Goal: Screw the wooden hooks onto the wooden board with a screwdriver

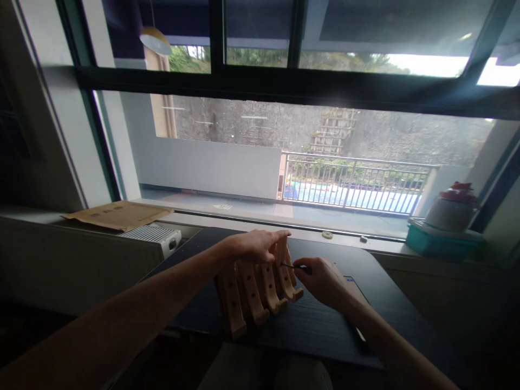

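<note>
A wooden hook rack (252, 292) with several upturned pegs leans on the dark table, small dark holes showing along its slats. My left hand (258, 246) grips its top edge, index finger stretched along it and the other fingers curled over the wood. On the rack's right side, my right hand (320, 276) is closed around a slim screwdriver-like tool (298, 266) with a dark handle. Its thin shaft points left, and the tip meets the rightmost slat near a hole; exact contact is too small to tell. Fingers of my right hand partly hide the handle.
A phone-like dark slab (353, 281) lies partly under my right forearm on the black table (390, 314). Behind are a window sill with a roll of tape (327, 235), a brown envelope (119, 214), a radiator (154, 235) and a teal box (439, 238) carrying a red-lidded container (453, 208).
</note>
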### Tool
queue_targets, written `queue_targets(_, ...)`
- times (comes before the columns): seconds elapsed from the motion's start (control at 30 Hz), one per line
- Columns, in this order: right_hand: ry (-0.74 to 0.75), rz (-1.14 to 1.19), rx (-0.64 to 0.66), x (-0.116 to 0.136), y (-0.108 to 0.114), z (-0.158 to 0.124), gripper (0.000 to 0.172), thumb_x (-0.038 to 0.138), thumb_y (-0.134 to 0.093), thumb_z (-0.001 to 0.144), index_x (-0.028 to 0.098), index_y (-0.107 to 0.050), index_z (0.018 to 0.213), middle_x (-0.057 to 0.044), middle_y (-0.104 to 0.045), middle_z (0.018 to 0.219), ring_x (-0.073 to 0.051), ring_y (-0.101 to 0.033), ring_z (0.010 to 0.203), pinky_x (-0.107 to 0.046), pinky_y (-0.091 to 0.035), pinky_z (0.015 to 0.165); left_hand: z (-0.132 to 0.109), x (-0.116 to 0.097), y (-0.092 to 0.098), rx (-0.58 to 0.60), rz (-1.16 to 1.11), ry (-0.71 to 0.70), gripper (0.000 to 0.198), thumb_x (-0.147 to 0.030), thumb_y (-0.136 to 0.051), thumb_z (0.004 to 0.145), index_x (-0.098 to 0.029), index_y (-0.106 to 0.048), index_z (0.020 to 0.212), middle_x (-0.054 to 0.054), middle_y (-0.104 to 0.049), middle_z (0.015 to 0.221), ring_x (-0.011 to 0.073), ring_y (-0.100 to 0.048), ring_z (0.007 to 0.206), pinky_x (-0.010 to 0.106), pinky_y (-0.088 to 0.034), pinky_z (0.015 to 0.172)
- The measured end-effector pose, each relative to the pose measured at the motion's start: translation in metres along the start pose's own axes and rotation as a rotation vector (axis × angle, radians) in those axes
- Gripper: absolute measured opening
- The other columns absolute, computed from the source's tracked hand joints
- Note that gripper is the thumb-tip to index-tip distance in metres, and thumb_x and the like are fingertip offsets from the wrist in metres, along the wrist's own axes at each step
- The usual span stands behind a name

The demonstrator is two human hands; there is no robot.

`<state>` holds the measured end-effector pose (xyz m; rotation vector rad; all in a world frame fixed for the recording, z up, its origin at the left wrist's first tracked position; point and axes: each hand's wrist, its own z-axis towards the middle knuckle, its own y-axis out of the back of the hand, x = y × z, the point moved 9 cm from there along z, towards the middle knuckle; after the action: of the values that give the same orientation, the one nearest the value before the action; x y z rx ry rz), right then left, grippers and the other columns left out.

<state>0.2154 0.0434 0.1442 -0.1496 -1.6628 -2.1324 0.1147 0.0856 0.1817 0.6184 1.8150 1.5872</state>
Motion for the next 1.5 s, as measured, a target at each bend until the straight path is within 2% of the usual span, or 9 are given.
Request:
queue_targets(0.1, 0.052, -0.134, -0.019, 0.011, 0.000, -0.003, 0.024, 0.027, -0.042, 0.089, 0.026, -0.066, 0.092, 0.001, -0.068, 0.072, -0.014, -0.061, 0.062, -0.024, -0.032, 0.052, 0.000, 0.001, 0.001, -0.011, 0.013, 0.002, 0.079, -0.017, -0.058, 0.071, -0.019, -0.024, 0.142, 0.005, -0.068, 0.093, 0.0195, -0.061, 0.085, 0.023, -0.042, 0.069)
queue_targets(0.27, 0.353, -0.566, -0.059, 0.045, -0.007, -0.012, 0.020, 0.009, -0.051, 0.081, 0.016, -0.061, 0.097, -0.006, -0.065, 0.080, -0.017, -0.060, 0.064, -0.025, -0.033, 0.051, -0.001, 0.002, 0.001, -0.011, 0.028, 0.000, 0.078, -0.019, -0.056, 0.073, -0.020, -0.022, 0.143, 0.004, -0.068, 0.088, 0.0193, -0.061, 0.081, 0.023, -0.042, 0.067)
queue_targets(0.37, 0.422, -0.590, -0.023, 0.047, -0.010, -0.012, 0.020, 0.008, -0.053, 0.080, 0.015, -0.061, 0.097, -0.006, -0.065, 0.079, -0.015, -0.059, 0.064, -0.024, -0.033, 0.051, 0.000, 0.004, 0.000, -0.005, 0.025, -0.007, 0.077, -0.020, -0.056, 0.073, -0.022, -0.023, 0.142, 0.004, -0.068, 0.091, 0.0188, -0.060, 0.083, 0.022, -0.042, 0.068)
queue_targets(0.53, 0.201, -0.345, -0.019, 0.022, 0.001, -0.001, 0.024, 0.024, -0.041, 0.091, 0.024, -0.065, 0.090, -0.001, -0.067, 0.075, -0.012, -0.059, 0.062, -0.023, -0.031, 0.052, 0.002, 0.007, -0.001, -0.010, 0.042, 0.005, 0.077, -0.021, -0.055, 0.074, -0.022, -0.021, 0.143, 0.005, -0.067, 0.092, 0.0189, -0.061, 0.079, 0.023, -0.041, 0.067)
queue_targets(0.73, -0.013, -0.080, 0.023, 0.000, 0.003, 0.005, 0.027, 0.036, -0.043, 0.088, 0.030, -0.067, 0.101, 0.000, -0.070, 0.083, -0.015, -0.062, 0.072, -0.024, -0.036, 0.058, 0.001, 0.005, -0.001, -0.003, 0.049, 0.007, 0.078, -0.021, -0.056, 0.072, -0.022, -0.023, 0.142, 0.006, -0.067, 0.095, 0.0206, -0.061, 0.084, 0.024, -0.042, 0.068)
queue_targets(1.03, 0.449, -0.658, 0.018, 0.050, -0.014, -0.011, 0.026, 0.008, -0.049, 0.083, 0.014, -0.058, 0.106, -0.009, -0.065, 0.083, -0.018, -0.060, 0.067, -0.026, -0.038, 0.053, 0.004, 0.015, -0.001, -0.002, 0.032, 0.003, 0.082, -0.023, -0.056, 0.072, -0.023, -0.018, 0.143, 0.004, -0.067, 0.097, 0.0197, -0.062, 0.086, 0.023, -0.043, 0.069)
queue_targets(1.27, 0.232, -0.360, 0.025, 0.027, -0.003, 0.001, 0.021, 0.022, -0.043, 0.091, 0.022, -0.064, 0.093, -0.002, -0.067, 0.077, -0.012, -0.060, 0.064, -0.023, -0.032, 0.053, 0.005, 0.014, -0.002, 0.000, 0.028, -0.004, 0.083, -0.024, -0.056, 0.073, -0.024, -0.014, 0.144, 0.004, -0.067, 0.097, 0.0195, -0.061, 0.085, 0.023, -0.042, 0.069)
queue_targets(1.4, 0.057, -0.219, 0.023, 0.011, -0.001, 0.003, 0.025, 0.027, -0.044, 0.089, 0.030, -0.065, 0.101, 0.000, -0.069, 0.080, -0.015, -0.063, 0.075, -0.025, -0.033, 0.058, 0.004, 0.011, 0.000, -0.009, 0.037, -0.005, 0.079, -0.022, -0.056, 0.072, -0.025, -0.021, 0.143, 0.002, -0.067, 0.092, 0.0186, -0.061, 0.083, 0.022, -0.042, 0.069)
queue_targets(1.5, 0.065, -0.198, 0.021, 0.013, -0.002, 0.002, 0.026, 0.027, -0.040, 0.091, 0.029, -0.064, 0.101, 0.001, -0.068, 0.078, -0.014, -0.062, 0.070, -0.025, -0.033, 0.056, 0.003, 0.011, 0.002, -0.018, 0.019, -0.005, 0.076, -0.020, -0.056, 0.072, -0.024, -0.026, 0.141, 0.002, -0.066, 0.089, 0.0182, -0.060, 0.080, 0.022, -0.041, 0.067)
